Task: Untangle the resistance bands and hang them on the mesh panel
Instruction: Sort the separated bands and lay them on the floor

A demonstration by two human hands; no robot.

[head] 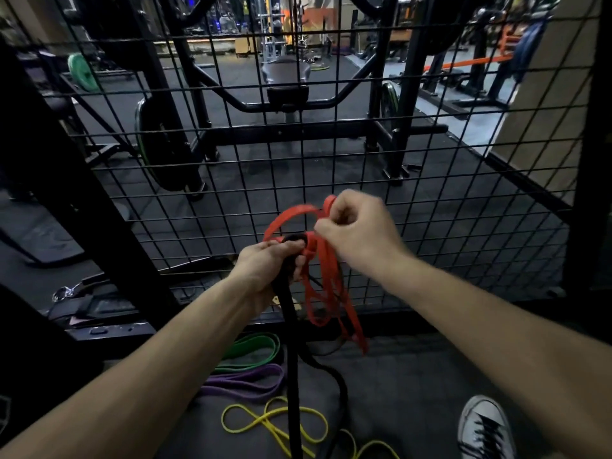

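Note:
A red resistance band [323,293] and a black band [293,356] are knotted together in front of the black wire mesh panel [447,200]. My left hand [268,266] grips the knot where black and red cross; the black band hangs from it to the floor. My right hand [357,230], higher and to the right, pinches a red loop and holds it up. Red loops dangle below both hands. On the floor lie a green band [253,351], a purple band [245,380] and a thin yellow band [275,422].
The mesh panel stands upright right in front of me, with a dark post [592,144] at its right edge. Gym racks and weight plates [155,144] are behind it. A strap with a metal ring [66,293] lies at left. My shoe [485,429] is at lower right.

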